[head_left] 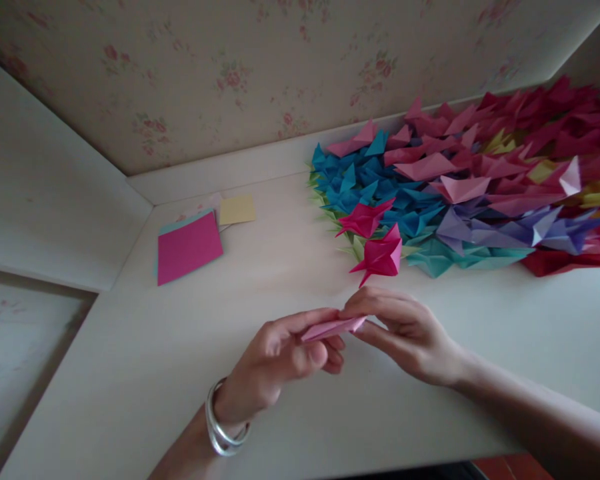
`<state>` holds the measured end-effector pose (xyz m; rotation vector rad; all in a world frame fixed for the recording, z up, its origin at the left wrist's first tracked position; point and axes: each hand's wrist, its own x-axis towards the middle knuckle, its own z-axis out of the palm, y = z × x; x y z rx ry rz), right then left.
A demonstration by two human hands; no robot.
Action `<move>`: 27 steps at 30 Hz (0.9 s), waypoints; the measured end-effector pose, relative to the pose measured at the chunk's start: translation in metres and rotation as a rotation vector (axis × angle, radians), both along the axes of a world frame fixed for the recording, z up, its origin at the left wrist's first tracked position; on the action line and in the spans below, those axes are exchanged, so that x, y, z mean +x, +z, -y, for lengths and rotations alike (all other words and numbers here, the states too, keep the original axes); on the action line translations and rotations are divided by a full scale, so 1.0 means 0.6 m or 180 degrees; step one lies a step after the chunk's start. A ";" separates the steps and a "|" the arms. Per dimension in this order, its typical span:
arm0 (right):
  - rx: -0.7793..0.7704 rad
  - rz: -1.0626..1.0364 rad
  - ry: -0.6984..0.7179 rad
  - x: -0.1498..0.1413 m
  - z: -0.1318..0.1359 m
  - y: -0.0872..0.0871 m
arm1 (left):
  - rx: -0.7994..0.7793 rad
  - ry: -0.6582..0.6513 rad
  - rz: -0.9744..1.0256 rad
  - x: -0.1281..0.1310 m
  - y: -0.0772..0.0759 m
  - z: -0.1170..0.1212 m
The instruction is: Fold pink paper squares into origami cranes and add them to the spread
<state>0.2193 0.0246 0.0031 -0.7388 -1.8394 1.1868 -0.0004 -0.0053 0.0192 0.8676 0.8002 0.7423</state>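
Note:
Between my two hands is a small folded piece of pink origami paper [333, 329], held above the white table. My left hand [293, 350], with silver bangles at the wrist, is closed around its left part, the thumb below and fingers behind. At the right end, my right hand [400, 330] pinches the paper between thumb and fingers. Just beyond my hands lie two magenta paper cranes [383, 255], at the near left corner of a large spread of folded cranes [430, 167] in blue, pink, purple, teal and red.
A stack of square paper with a magenta sheet [190, 248] on top lies at the left, beside a yellow sheet [237, 209]. The white table [130, 373] meets a low white ledge [230, 163] and a flowered wall at the back. A white panel [45, 167] stands on the left.

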 end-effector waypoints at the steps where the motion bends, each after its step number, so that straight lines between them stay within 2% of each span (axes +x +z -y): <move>1: 0.0005 0.0044 -0.0054 0.000 0.001 0.001 | 0.0184 -0.0093 -0.0163 0.002 0.002 0.001; 6: -0.0317 0.0386 -0.0191 -0.001 0.006 0.009 | 0.1591 0.0121 -0.1850 0.012 0.003 0.000; 8: -0.0570 0.0461 -0.0166 -0.003 0.007 0.011 | 0.1752 0.0181 -0.2009 0.012 0.002 -0.001; 13: -0.1185 0.0260 0.0122 -0.006 0.007 0.015 | 0.1358 0.0209 -0.1594 0.007 0.000 0.001; 17: -0.1319 0.0123 0.0071 -0.001 0.006 0.016 | 0.1146 0.0246 -0.1243 0.007 0.002 0.001; 21: -0.1579 -0.0284 0.0156 0.002 0.007 0.011 | 0.0848 0.0268 -0.1002 0.006 0.000 0.001; 27: -0.1788 -0.1020 0.0230 -0.001 0.007 -0.003 | 0.0329 0.0656 -0.0035 0.008 -0.017 0.001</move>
